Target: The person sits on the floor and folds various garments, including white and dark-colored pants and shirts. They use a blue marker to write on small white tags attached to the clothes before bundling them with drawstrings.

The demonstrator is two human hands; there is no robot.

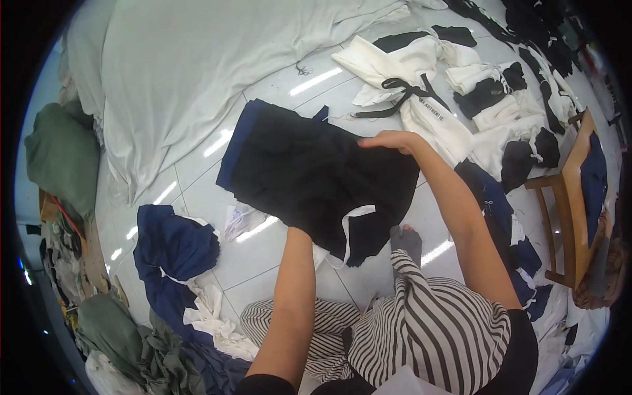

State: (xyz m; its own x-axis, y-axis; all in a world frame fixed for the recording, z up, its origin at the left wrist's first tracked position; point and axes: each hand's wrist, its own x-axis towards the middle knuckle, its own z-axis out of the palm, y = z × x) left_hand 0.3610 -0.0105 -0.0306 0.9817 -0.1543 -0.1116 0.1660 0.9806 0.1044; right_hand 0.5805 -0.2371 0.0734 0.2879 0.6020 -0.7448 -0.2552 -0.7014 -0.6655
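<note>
In front of me I hold up a wide piece of black fabric, with navy blue fabric showing along its left edge. My right hand grips its upper right edge, thumb on top and the other fingers underneath. My left forearm reaches up to its lower edge, and the left hand is hidden beneath the cloth. A narrow white strip hangs in a loop at the lower right of the black fabric. Striped cloth covers my lap and legs.
Navy fabric lies on the tiled floor to my left. A large pale sheet spreads at the far left. White garment pieces and black bundles lie at the far right. At the right stands a wooden stool. Green sacks line the left.
</note>
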